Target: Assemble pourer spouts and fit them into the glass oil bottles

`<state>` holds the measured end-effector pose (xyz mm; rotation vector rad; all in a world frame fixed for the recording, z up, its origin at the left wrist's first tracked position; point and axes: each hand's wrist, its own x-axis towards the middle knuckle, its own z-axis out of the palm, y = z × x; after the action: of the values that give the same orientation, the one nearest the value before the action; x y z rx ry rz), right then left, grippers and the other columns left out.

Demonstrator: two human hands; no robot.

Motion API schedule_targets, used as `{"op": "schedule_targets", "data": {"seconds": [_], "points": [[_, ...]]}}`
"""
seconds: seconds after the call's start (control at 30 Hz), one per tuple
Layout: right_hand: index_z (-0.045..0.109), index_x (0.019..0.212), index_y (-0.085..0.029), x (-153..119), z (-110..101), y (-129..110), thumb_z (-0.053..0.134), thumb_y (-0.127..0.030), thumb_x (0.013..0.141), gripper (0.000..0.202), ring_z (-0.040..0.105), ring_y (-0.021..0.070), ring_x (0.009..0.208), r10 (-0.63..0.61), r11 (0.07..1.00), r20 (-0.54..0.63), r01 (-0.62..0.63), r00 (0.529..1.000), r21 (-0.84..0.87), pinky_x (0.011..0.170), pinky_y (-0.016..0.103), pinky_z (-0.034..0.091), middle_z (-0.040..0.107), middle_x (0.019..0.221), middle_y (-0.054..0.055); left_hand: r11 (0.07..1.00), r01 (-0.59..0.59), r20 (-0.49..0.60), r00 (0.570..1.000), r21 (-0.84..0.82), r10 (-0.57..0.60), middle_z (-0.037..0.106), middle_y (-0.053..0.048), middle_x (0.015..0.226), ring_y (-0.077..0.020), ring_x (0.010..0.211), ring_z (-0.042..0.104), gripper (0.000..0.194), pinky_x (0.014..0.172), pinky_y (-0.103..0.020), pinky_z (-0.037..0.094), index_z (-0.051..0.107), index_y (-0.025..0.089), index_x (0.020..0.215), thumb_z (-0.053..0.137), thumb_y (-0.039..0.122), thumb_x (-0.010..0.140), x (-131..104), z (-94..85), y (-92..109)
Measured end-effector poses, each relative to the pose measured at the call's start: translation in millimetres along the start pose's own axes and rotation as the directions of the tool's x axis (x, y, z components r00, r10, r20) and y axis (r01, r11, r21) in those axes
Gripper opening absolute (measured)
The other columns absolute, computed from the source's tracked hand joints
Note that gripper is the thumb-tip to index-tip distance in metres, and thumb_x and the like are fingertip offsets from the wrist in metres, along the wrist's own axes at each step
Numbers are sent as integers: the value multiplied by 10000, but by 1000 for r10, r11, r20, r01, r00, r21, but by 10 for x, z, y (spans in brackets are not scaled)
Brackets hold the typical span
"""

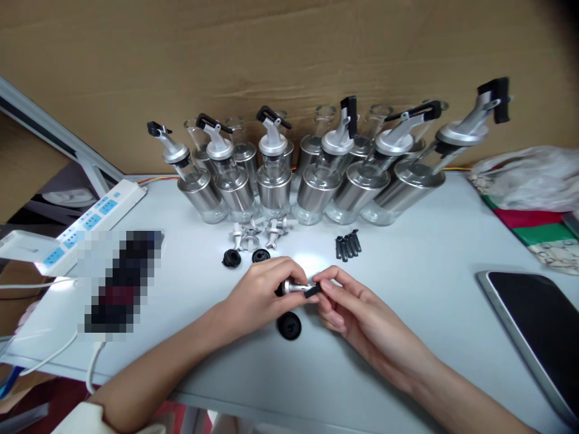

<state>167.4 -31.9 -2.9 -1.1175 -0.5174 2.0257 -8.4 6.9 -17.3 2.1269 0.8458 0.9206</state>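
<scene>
My left hand (265, 289) is closed around a silver pourer spout (295, 287), held sideways just above the table. With thumb and fingertips my right hand (348, 301) pinches a small black lever (313, 291) at the tip of that spout. Just below the hands lies a round black stopper (288, 326). Beyond them are two more black stoppers, one a ribbed black stopper (231, 258), beside a pile of silver spout parts (251, 236). Several loose black levers (347, 246) lie together to the right of the pile.
Several glass-and-steel bottles (274, 184) with pourers stand along the cardboard back wall (271, 54), more bottles behind them. A power strip (93, 223) and a blurred-out phone (129, 277) with a cable are left. At right are a tablet-like device (538, 325) and a plastic bag (529, 175).
</scene>
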Motion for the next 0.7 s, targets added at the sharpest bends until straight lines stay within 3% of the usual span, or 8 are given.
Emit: {"op": "schedule_targets", "data": {"seconds": [0.2,0.43,0.57,0.7], "points": [[435,708,-180,-11,20,2,705,-456,767,391,275,32,438,-39,995,3,39,999,-97,464,204,170,480,516,-82,1000,-18,-3,1000,21,18,642,-31,707,-115,642,603,280,606,-205,478,570,139,759,604,399,860,18,-1,11],[436,718,-185,20,-22,57,678,-486,788,393,305,22,399,-144,957,35,148,989,-250,422,171,187,499,469,-96,1000,6,3,1000,1,-6,643,-30,695,-114,622,600,263,597,-201,473,576,132,758,615,373,855,-3,-16,-1],[429,709,-184,40,-22,47,682,-473,791,392,319,17,396,-142,962,63,153,988,-227,393,152,192,540,514,-82,1000,-24,12,1000,-12,24,643,-29,697,-112,628,602,253,607,-200,475,576,133,753,618,361,855,-4,-22,-4],[464,721,-178,19,-6,21,665,-457,814,356,293,19,392,-112,971,123,135,986,-198,379,145,195,457,470,-99,998,-43,14,999,-41,43,658,-41,715,-117,643,619,240,619,-202,484,584,128,756,627,345,848,5,-38,3]]}}
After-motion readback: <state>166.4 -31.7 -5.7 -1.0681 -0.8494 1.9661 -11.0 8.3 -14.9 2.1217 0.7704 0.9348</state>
